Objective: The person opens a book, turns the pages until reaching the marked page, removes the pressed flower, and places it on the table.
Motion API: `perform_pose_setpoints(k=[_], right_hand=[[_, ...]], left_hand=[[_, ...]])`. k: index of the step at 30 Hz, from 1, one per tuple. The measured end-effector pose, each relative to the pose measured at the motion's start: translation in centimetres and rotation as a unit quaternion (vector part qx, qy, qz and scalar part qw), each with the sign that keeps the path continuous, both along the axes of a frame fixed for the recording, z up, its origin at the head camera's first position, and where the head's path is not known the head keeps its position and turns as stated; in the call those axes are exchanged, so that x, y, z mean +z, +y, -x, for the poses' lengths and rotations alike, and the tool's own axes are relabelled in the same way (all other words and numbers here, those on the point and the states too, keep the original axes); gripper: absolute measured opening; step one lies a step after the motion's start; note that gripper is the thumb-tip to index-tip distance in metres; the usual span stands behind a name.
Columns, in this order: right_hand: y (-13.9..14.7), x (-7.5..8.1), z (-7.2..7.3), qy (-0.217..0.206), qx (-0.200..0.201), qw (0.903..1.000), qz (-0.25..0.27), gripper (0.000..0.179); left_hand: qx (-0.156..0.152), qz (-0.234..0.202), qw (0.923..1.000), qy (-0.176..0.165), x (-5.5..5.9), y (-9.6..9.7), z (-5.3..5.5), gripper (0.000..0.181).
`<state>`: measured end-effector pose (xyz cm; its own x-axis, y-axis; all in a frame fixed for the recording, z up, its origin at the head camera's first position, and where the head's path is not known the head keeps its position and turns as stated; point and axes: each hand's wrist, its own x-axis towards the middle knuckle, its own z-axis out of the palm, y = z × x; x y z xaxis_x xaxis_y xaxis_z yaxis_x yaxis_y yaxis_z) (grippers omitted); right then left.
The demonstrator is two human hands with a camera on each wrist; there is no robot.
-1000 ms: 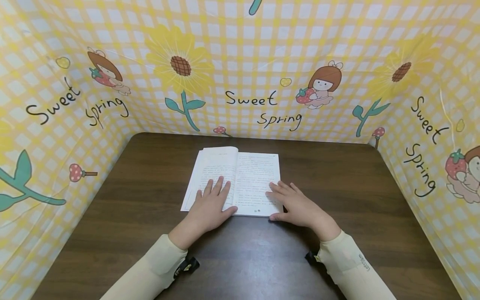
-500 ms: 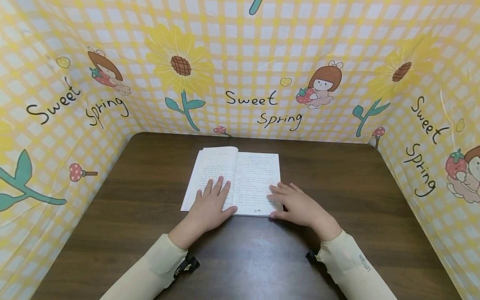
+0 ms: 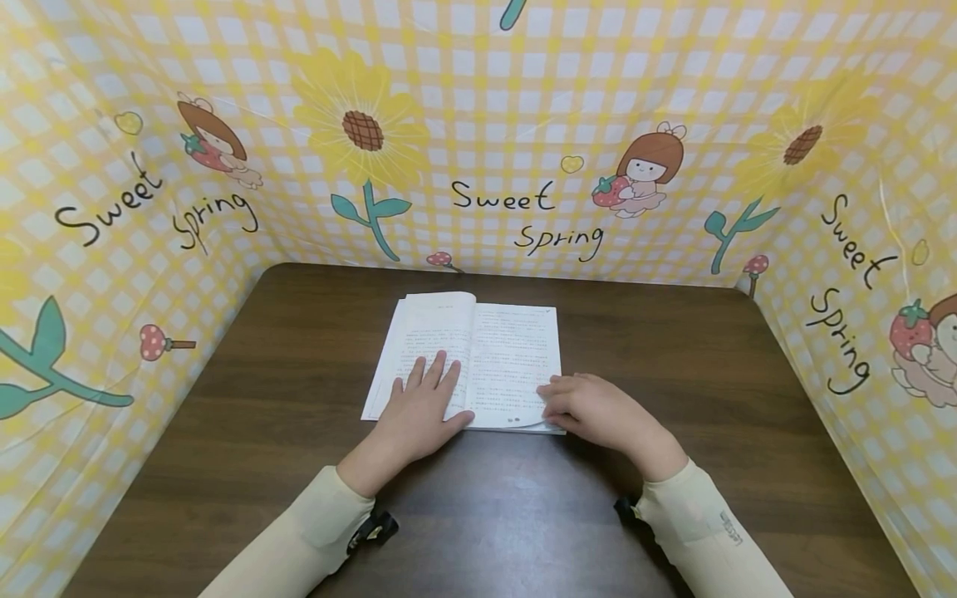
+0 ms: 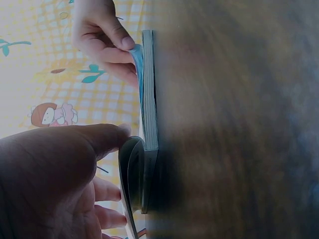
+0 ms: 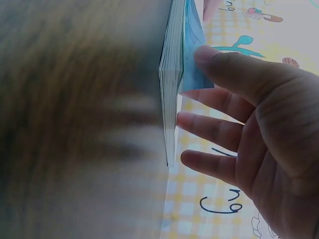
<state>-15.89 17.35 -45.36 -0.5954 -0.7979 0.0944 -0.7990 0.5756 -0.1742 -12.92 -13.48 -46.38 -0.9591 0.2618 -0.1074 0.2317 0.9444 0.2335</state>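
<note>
An open book [image 3: 512,340] with printed text lies on the brown table [image 3: 478,507]. My left hand [image 3: 420,414] rests with spread fingers on the lower part of the left page, its thumb close to the spine. At the lower right corner, my right hand [image 3: 607,412] pinches a page between thumb and fingers. That page [image 5: 195,62] curls up off the stack beneath and shows a bluish underside in the right wrist view. From the left wrist view, the right hand's thumb [image 4: 124,40] presses on the raised page's edge.
A yellow checked cloth [image 3: 493,124] with flowers, cartoon figures and "Sweet Spring" lettering stands around the table's back and sides. Dark wrist straps with small devices sit under both sleeves [image 3: 314,515].
My right hand has drawn its fingers in and bent the right page's lower corner upward; before, its fingers lay spread at the book's edge. The left hand stays in place.
</note>
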Motion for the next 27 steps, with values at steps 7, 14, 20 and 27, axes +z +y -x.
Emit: perform_pose_setpoints(k=[7, 14, 20, 27], right_hand=[[-0.09, -0.06, 0.16, 0.027, 0.006, 0.9994, 0.019, 0.005], [-0.31, 0.02, 0.10, 0.035, -0.034, 0.9971, 0.058, 0.008], [-0.50, 0.05, 0.04, 0.070, -0.066, 0.9933, 0.063, 0.007], [-0.75, 0.16, 0.05, 0.115, -0.068, 0.9854, 0.105, 0.006]], left_hand=[[0.003, -0.007, 1.0000, -0.004, 0.14, 0.12, -0.01, 0.086], [0.007, -0.014, 0.9999, -0.001, 0.10, 0.26, -0.05, 0.093], [0.006, -0.018, 0.9998, 0.002, 0.04, 0.34, -0.13, 0.103], [0.005, -0.021, 0.9998, 0.001, -0.13, 0.33, -0.06, 0.109]])
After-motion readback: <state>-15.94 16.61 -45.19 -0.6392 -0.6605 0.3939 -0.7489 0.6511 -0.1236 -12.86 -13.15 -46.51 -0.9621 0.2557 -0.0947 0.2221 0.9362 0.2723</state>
